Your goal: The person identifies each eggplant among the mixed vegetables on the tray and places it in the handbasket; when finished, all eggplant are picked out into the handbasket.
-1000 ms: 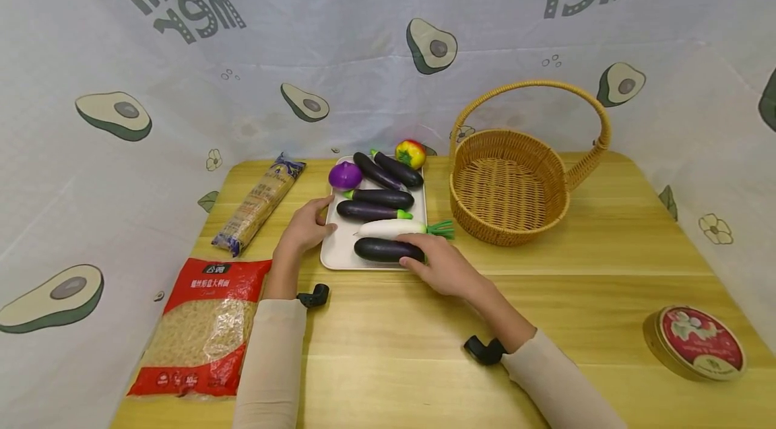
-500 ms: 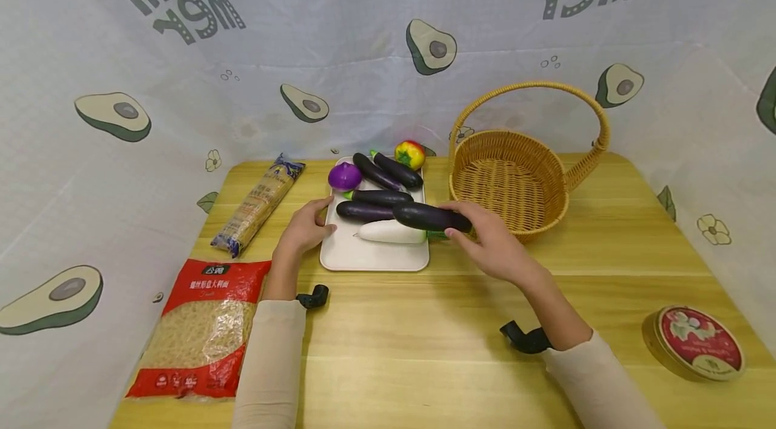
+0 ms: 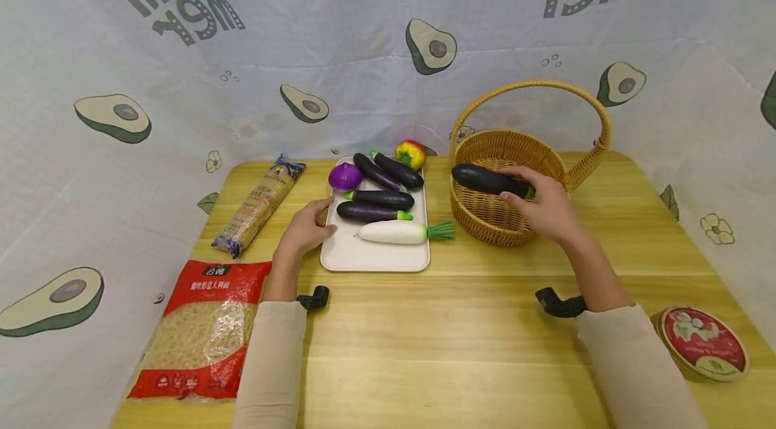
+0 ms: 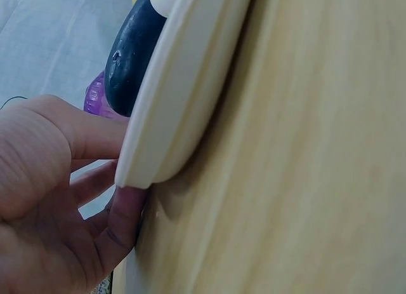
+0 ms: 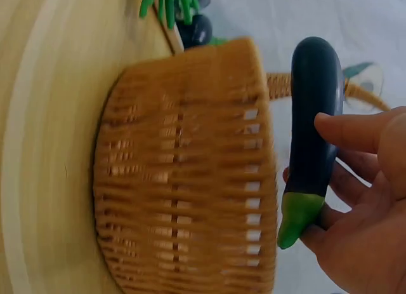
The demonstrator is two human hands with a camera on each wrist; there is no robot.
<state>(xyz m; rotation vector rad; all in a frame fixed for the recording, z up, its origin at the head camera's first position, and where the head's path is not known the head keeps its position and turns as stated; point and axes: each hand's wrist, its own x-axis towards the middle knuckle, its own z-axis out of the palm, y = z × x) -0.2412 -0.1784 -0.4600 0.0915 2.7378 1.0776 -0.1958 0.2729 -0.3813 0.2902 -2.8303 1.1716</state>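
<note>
One dark eggplant (image 3: 481, 178) above wicker basket (image 3: 492, 232), pinched between thumb and fingers of right hand (image 3: 544, 205); body juts past fingertips, green cap near palm. Left of basket: white tray (image 3: 376, 259), rim gripped by left hand (image 3: 306, 227); white radish (image 3: 394, 232) aboard.

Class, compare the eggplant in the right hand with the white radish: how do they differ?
Colour: the eggplant is nearly black, the white radish white.
Green end: the eggplant has a smooth cap, the radish stringy leaves.
Place: the right hand holds the eggplant above the basket; the radish lies on the tray, leaves past its edge.
Shared: both are elongated.
</note>
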